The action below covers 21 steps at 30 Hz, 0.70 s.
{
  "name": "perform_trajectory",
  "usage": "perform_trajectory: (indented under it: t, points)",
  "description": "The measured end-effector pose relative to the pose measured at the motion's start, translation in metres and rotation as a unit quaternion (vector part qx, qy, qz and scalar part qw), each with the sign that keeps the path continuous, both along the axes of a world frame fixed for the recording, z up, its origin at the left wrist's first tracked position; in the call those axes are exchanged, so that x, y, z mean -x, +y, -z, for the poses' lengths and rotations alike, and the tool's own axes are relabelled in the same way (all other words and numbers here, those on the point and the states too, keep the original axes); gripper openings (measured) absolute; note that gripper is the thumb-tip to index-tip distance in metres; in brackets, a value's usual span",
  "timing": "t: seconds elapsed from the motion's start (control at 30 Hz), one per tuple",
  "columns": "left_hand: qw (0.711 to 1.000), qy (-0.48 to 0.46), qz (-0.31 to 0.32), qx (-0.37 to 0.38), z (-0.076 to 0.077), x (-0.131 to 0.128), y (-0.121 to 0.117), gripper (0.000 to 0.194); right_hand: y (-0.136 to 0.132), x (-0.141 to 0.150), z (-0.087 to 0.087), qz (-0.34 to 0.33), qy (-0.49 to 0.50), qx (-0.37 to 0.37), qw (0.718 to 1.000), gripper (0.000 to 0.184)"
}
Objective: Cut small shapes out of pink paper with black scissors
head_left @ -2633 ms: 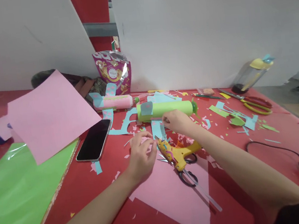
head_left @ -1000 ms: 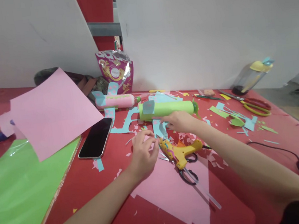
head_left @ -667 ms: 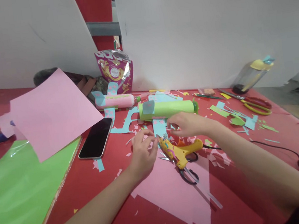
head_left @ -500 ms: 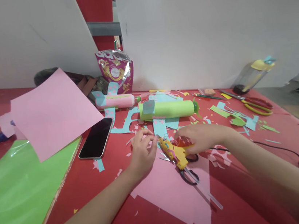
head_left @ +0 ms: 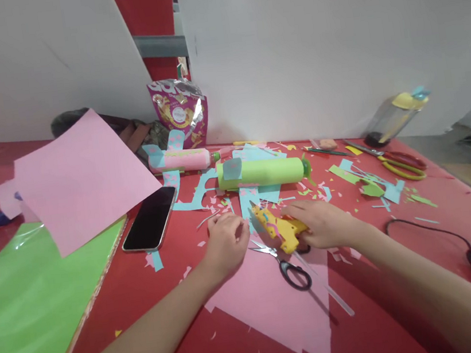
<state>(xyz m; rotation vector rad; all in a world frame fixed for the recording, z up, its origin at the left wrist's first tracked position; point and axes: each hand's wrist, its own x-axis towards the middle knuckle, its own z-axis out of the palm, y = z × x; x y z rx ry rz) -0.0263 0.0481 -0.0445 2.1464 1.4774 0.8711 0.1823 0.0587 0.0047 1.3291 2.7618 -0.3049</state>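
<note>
My right hand (head_left: 322, 224) is wrapped round the handle of a yellow glue gun (head_left: 277, 226), its nozzle pointing left toward my left hand (head_left: 226, 246). My left hand is curled, fingertips pinched on a small paper piece too small to make out. Both hands hover over a pink paper sheet (head_left: 274, 304) on the red table (head_left: 224, 351). Black-handled scissors (head_left: 288, 265) lie just below the gun. A clear glue stick trails from the gun's back. A green paper-wrapped bottle (head_left: 261, 172) with a blue tab lies behind.
A phone (head_left: 150, 219) lies to the left, beside a large pink sheet (head_left: 80, 179) and green sheets (head_left: 24, 320). A pink-wrapped bottle (head_left: 179, 159), snack pouch (head_left: 179, 111), yellow-handled scissors (head_left: 401, 163), a water bottle (head_left: 393, 118) and a black cable (head_left: 452, 240) sit around. Paper scraps litter the table.
My right hand left the blue piece under the green bottle, came down and took hold of the glue gun, lifting it off the scissors. My left hand stayed pinched in place.
</note>
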Motion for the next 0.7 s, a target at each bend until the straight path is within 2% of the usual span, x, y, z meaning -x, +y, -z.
perform_trajectory:
  t: [0.13, 0.27, 0.43, 0.57, 0.7]
  points:
    - [1.000, 0.008, 0.002, 0.009, 0.000, 0.000, 0.001, 0.023, 0.006, -0.006, 0.007, 0.033, 0.067, -0.016, 0.997, 0.039]
    - [1.000, 0.011, 0.002, 0.016, 0.000, 0.000, 0.002, 0.023, 0.012, -0.008, 0.012, 0.042, 0.109, -0.023, 0.993, 0.025]
    - [1.000, 0.012, 0.003, 0.021, 0.000, 0.000, 0.001, 0.023, 0.016, -0.005, 0.015, 0.084, 0.130, -0.024, 0.988, 0.007]
    - [1.000, 0.013, 0.004, 0.023, 0.001, 0.001, 0.001, 0.023, 0.019, 0.001, 0.010, 0.156, 0.111, 0.024, 0.981, 0.012]
    - [1.000, 0.012, 0.004, 0.022, 0.002, 0.001, 0.001, 0.023, 0.020, 0.005, 0.004, 0.195, 0.107, 0.070, 0.972, 0.016]
